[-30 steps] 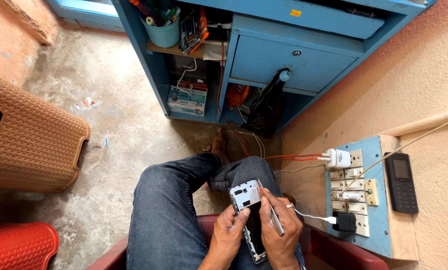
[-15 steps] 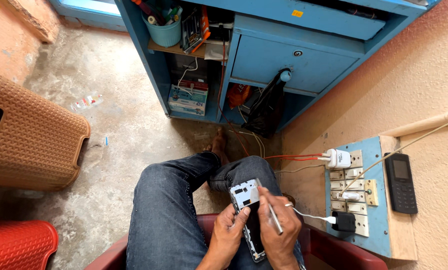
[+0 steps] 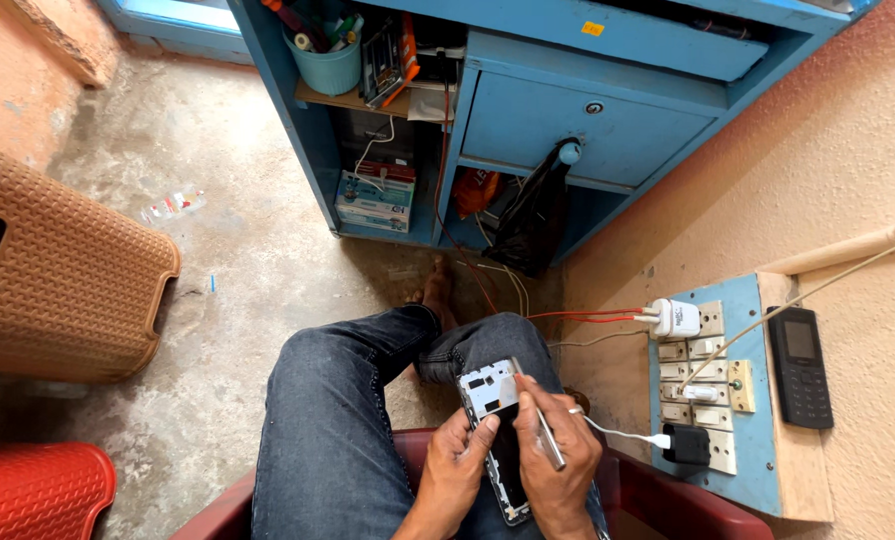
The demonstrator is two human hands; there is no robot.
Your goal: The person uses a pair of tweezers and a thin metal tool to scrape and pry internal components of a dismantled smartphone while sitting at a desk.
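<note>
At far left a brown woven stool (image 3: 58, 280) lies on the concrete floor (image 3: 228, 260), and below it a red stool (image 3: 28, 495) shows at the bottom corner. A scrap of clear wrapper (image 3: 173, 205) lies on the floor between the brown stool and the blue cabinet (image 3: 588, 130). On the cabinet's shelf stands a teal cup (image 3: 330, 62) full of tools; lower down sits a box (image 3: 375, 198), and a black bag (image 3: 533, 215) hangs from a knob on the drawer front.

The person sits in a red chair (image 3: 668, 500), legs in dark jeans (image 3: 338, 430). The left hand (image 3: 456, 470) grips the left edge of the phone (image 3: 493, 420), thumb curled over its frame and fingers wrapped beneath. The phone has its back off, the bare metal upper part showing, and it is held over the lap, tilted, between both hands. The right hand (image 3: 558, 455) steadies the phone's right side and pinches a thin metal tool (image 3: 540, 425), whose tip rests on the phone's upper right edge. A ring sits on one finger.

To the right, a blue switchboard (image 3: 758, 400) on the wall carries a white charger (image 3: 676, 318) and a black charger (image 3: 684, 443) with a white cable. A black keypad phone (image 3: 800, 367) rests on the board's right ledge.
</note>
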